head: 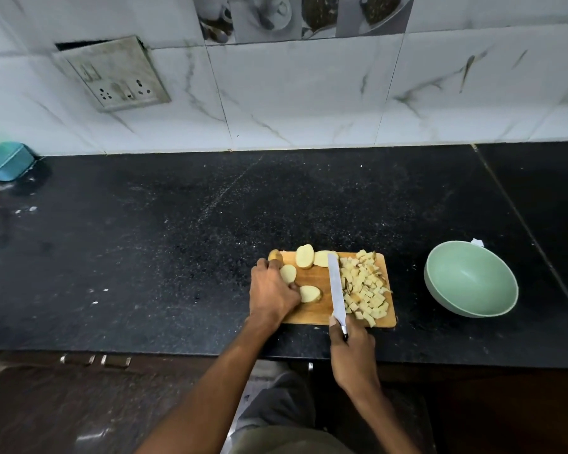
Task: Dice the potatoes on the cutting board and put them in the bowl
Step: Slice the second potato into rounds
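A wooden cutting board (315, 311) lies on the black counter. Several thick potato slices (304, 256) lie on its left half, and a heap of diced potato (365, 287) covers its right half. My right hand (351, 350) grips the handle of a long knife (335, 288), whose blade lies along the left side of the dice. My left hand (271, 291) rests on the board's left end, fingers curled round a potato slice (310, 293). A pale green bowl (471, 279) stands to the right of the board, with nothing in it.
The black stone counter (145, 250) stretches left of the board. A blue container (5, 160) sits at the far left by the tiled wall. A switch and socket plate (114, 75) hangs on the wall. A small white scrap (476, 242) lies behind the bowl.
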